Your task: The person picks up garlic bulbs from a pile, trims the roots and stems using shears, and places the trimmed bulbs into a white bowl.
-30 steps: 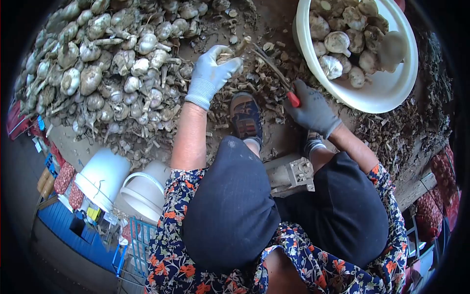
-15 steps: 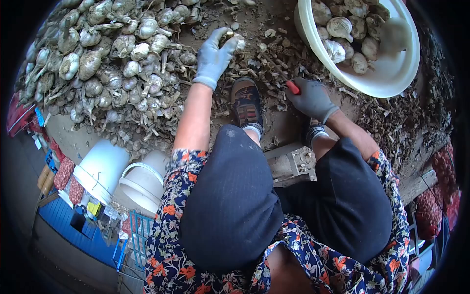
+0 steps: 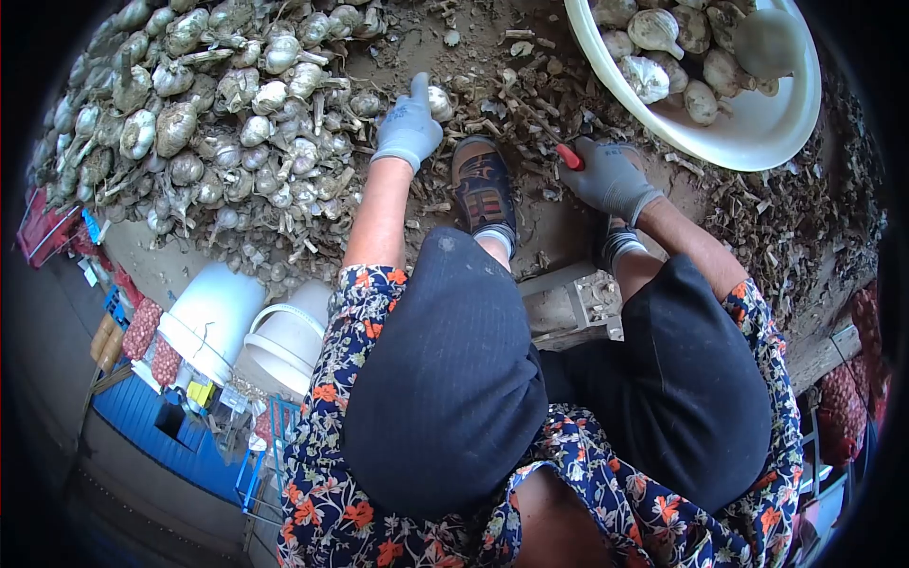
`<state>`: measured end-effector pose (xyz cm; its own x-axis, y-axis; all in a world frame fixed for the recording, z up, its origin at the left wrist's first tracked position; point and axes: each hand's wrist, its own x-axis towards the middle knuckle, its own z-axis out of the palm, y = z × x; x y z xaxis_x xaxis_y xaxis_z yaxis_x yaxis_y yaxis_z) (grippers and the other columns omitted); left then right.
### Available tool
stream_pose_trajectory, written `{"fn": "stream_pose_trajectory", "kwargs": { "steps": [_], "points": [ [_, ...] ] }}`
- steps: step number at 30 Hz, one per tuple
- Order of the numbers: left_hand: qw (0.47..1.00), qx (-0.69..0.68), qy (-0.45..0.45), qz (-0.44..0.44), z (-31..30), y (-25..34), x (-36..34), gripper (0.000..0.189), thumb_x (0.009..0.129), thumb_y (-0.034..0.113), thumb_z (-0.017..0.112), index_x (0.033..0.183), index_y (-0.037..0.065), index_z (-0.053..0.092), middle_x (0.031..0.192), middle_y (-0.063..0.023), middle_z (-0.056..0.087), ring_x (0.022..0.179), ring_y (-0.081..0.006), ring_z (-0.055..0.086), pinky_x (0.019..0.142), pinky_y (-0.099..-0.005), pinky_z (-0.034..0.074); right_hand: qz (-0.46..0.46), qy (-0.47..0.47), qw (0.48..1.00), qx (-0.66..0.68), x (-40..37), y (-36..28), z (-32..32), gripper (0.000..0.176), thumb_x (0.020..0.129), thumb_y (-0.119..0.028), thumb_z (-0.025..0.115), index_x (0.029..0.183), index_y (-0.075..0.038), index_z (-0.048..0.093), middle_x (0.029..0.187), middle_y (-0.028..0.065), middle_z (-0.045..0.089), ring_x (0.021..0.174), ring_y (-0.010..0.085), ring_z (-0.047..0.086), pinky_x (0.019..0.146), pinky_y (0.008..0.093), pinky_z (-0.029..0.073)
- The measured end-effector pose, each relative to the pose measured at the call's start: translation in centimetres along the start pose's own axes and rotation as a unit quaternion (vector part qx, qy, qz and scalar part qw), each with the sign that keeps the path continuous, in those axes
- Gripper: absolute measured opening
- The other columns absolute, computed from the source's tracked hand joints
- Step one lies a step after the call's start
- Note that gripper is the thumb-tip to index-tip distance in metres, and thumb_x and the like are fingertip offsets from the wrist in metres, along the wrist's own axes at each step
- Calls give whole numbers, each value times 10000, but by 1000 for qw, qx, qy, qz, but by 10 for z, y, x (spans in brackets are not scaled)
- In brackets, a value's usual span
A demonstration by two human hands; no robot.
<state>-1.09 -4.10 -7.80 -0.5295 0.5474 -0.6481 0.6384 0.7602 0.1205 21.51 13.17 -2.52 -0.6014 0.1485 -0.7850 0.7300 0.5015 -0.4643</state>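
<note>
Seen from the head, left to right: at the far left, red mesh sacks [image 3: 142, 328] stand beside a blue panelled surface [image 3: 213, 464]; next come a tall white bucket [image 3: 210, 308] and, just beside it, a smaller white bucket [image 3: 289, 336], both tilted in the view; above them spreads a large heap of garlic [image 3: 218, 147], stalks and roots attached; at the heap's right edge, the gloved left hand [image 3: 409, 131] holds a pale garlic bulb [image 3: 439, 102] at its inner side, index finger extended, the thumb's position hidden; below the bulb is a patterned shoe [image 3: 484, 185], with dry trimmings [image 3: 525, 104] strewn over the ground beyond; the gloved right hand [image 3: 606, 175] is curled narrowly around a red handle [image 3: 570, 157], the rest of the tool being indistinct; at upper right, a white tub [image 3: 757, 150] contains loose bulbs [image 3: 653, 80], gathered towards its far side.
</note>
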Motion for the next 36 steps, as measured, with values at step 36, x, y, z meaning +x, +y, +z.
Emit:
{"fn": "stream_pose_trajectory", "kwargs": {
  "steps": [36],
  "points": [
    [779, -603, -76, 150, -35, 33, -42, 547, 689, 134, 728, 1178, -4, 526, 1045, -51, 599, 895, -104, 576, 788, -247, 480, -100, 72, 987, -105, -29, -3, -8, 347, 871, -358, 554, 969, -30, 497, 905, 197, 654, 816, 376, 642, 748, 462, 486]
  ]
}}
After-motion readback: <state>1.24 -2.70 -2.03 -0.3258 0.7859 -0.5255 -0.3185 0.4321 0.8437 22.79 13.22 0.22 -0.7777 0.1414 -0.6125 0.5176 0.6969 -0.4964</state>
